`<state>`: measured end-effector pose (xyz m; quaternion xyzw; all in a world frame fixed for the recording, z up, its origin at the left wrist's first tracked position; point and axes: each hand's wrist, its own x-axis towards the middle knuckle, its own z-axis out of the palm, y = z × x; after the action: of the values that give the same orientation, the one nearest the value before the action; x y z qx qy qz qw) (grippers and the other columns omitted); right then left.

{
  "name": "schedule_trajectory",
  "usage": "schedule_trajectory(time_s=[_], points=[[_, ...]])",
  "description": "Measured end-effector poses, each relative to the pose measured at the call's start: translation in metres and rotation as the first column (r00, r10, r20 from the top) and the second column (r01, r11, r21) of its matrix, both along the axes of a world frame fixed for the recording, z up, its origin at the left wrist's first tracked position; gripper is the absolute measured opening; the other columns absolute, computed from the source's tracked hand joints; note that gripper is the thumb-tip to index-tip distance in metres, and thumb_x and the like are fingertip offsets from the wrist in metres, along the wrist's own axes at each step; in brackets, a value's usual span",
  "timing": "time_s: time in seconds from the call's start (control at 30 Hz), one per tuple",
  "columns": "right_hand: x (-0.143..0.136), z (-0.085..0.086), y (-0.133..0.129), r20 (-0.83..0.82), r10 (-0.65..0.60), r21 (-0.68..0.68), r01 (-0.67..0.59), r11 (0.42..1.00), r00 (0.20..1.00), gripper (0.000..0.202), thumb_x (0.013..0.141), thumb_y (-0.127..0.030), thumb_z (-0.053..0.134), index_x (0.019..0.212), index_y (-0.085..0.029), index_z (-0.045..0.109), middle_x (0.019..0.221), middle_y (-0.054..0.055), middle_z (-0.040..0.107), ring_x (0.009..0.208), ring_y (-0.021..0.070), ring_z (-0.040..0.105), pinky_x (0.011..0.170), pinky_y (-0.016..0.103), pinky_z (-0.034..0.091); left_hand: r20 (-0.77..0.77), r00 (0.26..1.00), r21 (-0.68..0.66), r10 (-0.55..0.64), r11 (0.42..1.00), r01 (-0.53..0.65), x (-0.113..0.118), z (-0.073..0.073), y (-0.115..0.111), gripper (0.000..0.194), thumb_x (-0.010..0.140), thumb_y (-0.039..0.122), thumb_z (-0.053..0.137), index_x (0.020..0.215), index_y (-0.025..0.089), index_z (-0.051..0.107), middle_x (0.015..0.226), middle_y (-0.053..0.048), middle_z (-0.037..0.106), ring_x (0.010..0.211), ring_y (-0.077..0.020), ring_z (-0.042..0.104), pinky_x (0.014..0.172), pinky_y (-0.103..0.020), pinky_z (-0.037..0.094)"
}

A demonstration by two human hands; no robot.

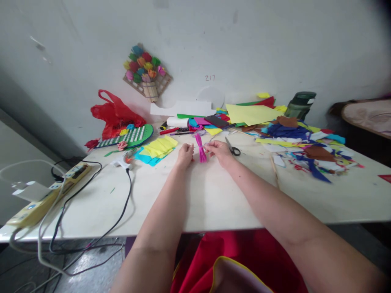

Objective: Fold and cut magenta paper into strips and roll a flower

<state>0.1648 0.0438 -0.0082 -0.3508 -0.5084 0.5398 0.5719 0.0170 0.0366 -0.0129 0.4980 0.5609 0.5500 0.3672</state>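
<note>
A bundle of magenta crepe paper (200,143), narrow at its middle and flared at the ends, stands between my two hands above the table. Across its middle runs a thin pale strand (197,147); whether it is wire or thread I cannot tell. My left hand (184,156) pinches the strand on the left side of the bundle. On the other side, the fingertips of my right hand (220,152) are closed on its right part. Black-handled scissors (234,150) lie just beyond my right hand.
Yellow and blue paper sheets (160,147) lie left, near a glue gun (122,160) with a black cord. A power strip (49,195) with cables is at far left. Paper scraps (317,154) and a dark bottle (301,105) are right. Markers (180,131) lie at the back.
</note>
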Motion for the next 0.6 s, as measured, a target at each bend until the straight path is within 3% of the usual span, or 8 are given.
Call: schedule_trajectory(time_s=[0.2, 0.3, 0.43, 0.6], points=[[0.003, 0.0, 0.001, -0.197, 0.067, -0.031, -0.075, 0.997, 0.978, 0.026, 0.057, -0.034, 0.075, 0.063, -0.014, 0.058, 0.054, -0.001, 0.057, 0.044, 0.0061, 0.046, 0.037, 0.018, 0.033, -0.052, 0.992, -0.055, -0.111, 0.993, 0.108, 0.004, 0.011, -0.012, 0.033, 0.082, 0.043, 0.05, 0.062, 0.017, 0.047, 0.051, 0.003, 0.042, 0.042, -0.0077, 0.037, 0.043, -0.021, 0.033], [0.004, 0.001, 0.002, -0.294, 0.07, -0.055, -0.09, 0.994, 0.953, 0.024, 0.058, -0.031, 0.074, 0.065, -0.015, 0.057, 0.064, 0.001, 0.061, 0.047, 0.0063, 0.047, 0.037, 0.018, 0.032, -0.017, 0.99, -0.052, -0.139, 0.989, 0.138, 0.003, 0.011, -0.012, 0.033, 0.08, 0.044, 0.053, 0.063, 0.016, 0.049, 0.052, 0.002, 0.043, 0.045, -0.0078, 0.039, 0.043, -0.02, 0.032], [0.008, 0.005, 0.002, -0.348, 0.109, -0.088, -0.148, 0.985, 0.931, 0.021, 0.063, -0.031, 0.069, 0.067, -0.017, 0.054, 0.076, 0.002, 0.065, 0.048, 0.0066, 0.047, 0.038, 0.019, 0.032, 0.212, 0.953, -0.001, -0.215, 0.976, 0.22, 0.003, 0.011, -0.011, 0.031, 0.074, 0.04, 0.062, 0.062, 0.015, 0.048, 0.054, 0.003, 0.042, 0.047, -0.0053, 0.038, 0.043, -0.017, 0.031], [0.011, 0.008, 0.0, -0.374, 0.17, -0.074, -0.211, 0.975, 0.912, 0.017, 0.069, -0.031, 0.064, 0.067, -0.018, 0.053, 0.063, -0.002, 0.058, 0.045, 0.0063, 0.042, 0.039, 0.02, 0.032, 0.571, 0.765, 0.107, -0.298, 0.951, 0.29, 0.013, 0.018, -0.015, 0.022, 0.069, 0.027, 0.068, 0.071, 0.014, 0.05, 0.067, 0.002, 0.05, 0.048, -0.0013, 0.036, 0.042, -0.014, 0.03]])
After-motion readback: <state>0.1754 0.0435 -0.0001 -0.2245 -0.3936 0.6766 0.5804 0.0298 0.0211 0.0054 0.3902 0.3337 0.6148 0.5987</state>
